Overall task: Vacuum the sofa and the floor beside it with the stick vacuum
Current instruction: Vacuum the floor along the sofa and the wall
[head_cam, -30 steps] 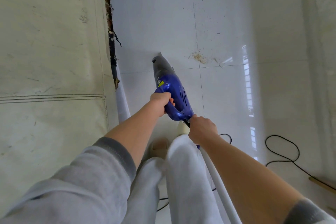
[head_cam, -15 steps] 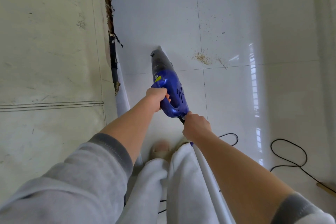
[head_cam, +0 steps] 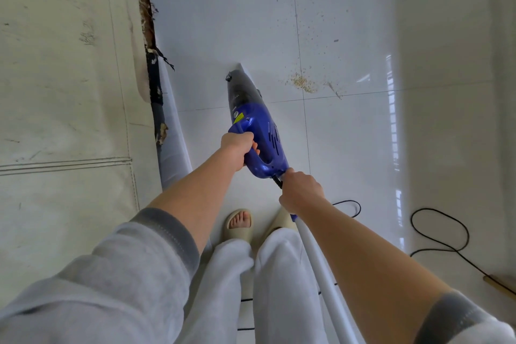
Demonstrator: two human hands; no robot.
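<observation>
The blue stick vacuum point(head_cam: 261, 127) points away from me, and its dark grey dust cup point(head_cam: 240, 89) hangs over the white tile floor point(head_cam: 223, 22) beside the sofa. My left hand point(head_cam: 237, 148) grips the vacuum's loop handle. At the vacuum's rear end, by the black cord outlet, my right hand point(head_cam: 300, 193) holds the top of a white tube point(head_cam: 321, 268) that runs down past my leg. The cream sofa point(head_cam: 64, 92) fills the left side, with a torn, frayed edge point(head_cam: 148, 22). A patch of crumbs point(head_cam: 301, 82) lies on the floor to the right of the dust cup.
A black power cord point(head_cam: 441, 232) loops over the floor at the right. A wooden piece point(head_cam: 499, 285) shows at the bottom right edge. My feet in beige slippers point(head_cam: 237, 225) stand just below the vacuum. Fine specks point(head_cam: 312, 31) dot the tiles further off.
Both hands and the vacuum have moved forward, away from my body. My slippers have come into view below them. The grips are unchanged.
</observation>
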